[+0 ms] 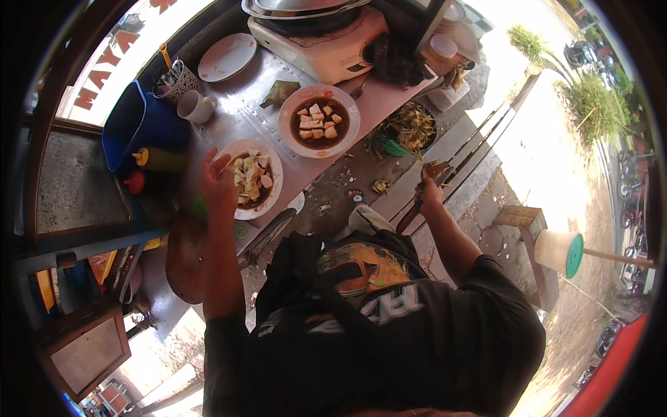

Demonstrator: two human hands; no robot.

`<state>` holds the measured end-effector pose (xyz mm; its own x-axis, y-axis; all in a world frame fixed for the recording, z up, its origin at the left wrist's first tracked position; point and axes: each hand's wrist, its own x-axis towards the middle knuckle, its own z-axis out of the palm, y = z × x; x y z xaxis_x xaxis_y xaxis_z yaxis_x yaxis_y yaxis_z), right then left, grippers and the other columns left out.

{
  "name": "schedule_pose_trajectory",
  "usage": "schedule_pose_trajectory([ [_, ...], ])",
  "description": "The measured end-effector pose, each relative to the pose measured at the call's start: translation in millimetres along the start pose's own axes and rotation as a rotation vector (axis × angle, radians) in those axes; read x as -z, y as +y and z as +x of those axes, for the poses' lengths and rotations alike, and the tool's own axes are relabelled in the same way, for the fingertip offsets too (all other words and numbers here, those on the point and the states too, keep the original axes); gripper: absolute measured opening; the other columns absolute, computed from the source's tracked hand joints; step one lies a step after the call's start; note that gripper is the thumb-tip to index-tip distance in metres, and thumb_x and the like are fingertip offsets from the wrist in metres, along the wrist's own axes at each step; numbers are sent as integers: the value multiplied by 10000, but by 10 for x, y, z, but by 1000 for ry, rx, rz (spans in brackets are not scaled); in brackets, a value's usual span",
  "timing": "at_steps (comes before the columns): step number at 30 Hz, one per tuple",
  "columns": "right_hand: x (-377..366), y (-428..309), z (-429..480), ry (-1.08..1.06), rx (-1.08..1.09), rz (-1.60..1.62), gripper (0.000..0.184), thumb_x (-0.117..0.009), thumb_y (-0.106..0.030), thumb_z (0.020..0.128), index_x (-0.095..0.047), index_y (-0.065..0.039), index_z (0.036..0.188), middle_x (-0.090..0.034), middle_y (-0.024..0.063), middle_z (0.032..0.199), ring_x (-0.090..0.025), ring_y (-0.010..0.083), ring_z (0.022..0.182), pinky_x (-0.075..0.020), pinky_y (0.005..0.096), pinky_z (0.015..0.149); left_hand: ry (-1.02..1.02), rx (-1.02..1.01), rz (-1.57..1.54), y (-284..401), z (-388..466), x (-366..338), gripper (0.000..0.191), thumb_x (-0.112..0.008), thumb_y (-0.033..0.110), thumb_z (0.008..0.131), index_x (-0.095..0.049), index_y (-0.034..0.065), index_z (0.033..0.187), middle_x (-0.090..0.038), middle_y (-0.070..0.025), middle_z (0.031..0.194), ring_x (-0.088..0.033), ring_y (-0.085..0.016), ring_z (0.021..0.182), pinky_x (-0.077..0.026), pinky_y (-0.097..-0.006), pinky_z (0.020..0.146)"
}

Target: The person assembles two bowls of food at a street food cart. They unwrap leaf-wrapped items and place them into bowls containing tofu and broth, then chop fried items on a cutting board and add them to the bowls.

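Observation:
My left hand (218, 180) is at the left rim of a plate (275, 188) that holds pale chunks of food in dark sauce; whether it grips anything is unclear. A second plate (288, 136), with pale cut cubes in brown sauce, lies beyond it on the metal counter. Away from the counter, over a wooden bench, my right hand (430, 198) is closed around a dark-handled tool, perhaps a knife, and a folded leaf wrapper (434, 169). Another leaf-wrapped packet (281, 94) sits beside the second plate.
Along the counter stand a gas stove (333, 52), an empty oval plate (227, 57), a white mug (196, 107), a cutlery basket (180, 82), a blue container (143, 125) and sauce bottles (159, 159). Below are a bin of leaf scraps (411, 125) and a wooden bench (448, 151).

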<state>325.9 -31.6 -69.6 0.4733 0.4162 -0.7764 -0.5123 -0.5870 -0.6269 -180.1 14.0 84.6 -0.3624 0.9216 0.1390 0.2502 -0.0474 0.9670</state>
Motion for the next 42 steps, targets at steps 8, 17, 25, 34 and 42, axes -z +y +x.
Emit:
schedule_pose_trajectory([
  [8,-575,-1254,1252,25,86,56,525,-637,-520,906,-508,-75,1153,-554,119,836,-538,231,559,-437,383,483,-274,-170,761,451,657,-591,601,-678,94,840,-511,96,1417,-598,-176,1352,-564,-360,1255,-451,-439,1043],
  [17,-635,-1662,750,-192,237,59,539,-585,-524,923,-487,-143,1292,-645,124,963,-556,190,589,-452,341,497,-815,-507,1322,12,1528,-1295,909,-762,42,688,-411,218,1508,-334,-99,1604,-342,-350,1458,-392,-505,1114],
  [25,-641,-2134,53,-483,166,57,485,-510,-574,961,-536,-167,1223,-587,14,835,-497,110,609,-392,263,493,-706,-602,1139,-242,1868,-1700,382,-650,171,855,-553,94,1217,-613,-99,1170,-632,-317,1088,-522,-453,884],
  [34,-905,-1821,-785,-751,186,-27,504,-476,-521,1013,-477,-101,1290,-573,70,796,-568,151,578,-458,296,476,-31,388,108,-131,1598,-1338,378,-767,271,803,-642,145,1137,-710,-54,1011,-684,-187,851,-516,-364,677],
  [42,-1681,-1673,-1465,-1248,511,-810,236,-455,-282,1041,-488,-48,1043,-591,69,665,-579,157,506,-489,323,488,-76,345,-793,514,166,-1008,695,-725,350,909,-385,164,1486,-603,-64,1276,-636,-228,1107,-600,-405,716],
])
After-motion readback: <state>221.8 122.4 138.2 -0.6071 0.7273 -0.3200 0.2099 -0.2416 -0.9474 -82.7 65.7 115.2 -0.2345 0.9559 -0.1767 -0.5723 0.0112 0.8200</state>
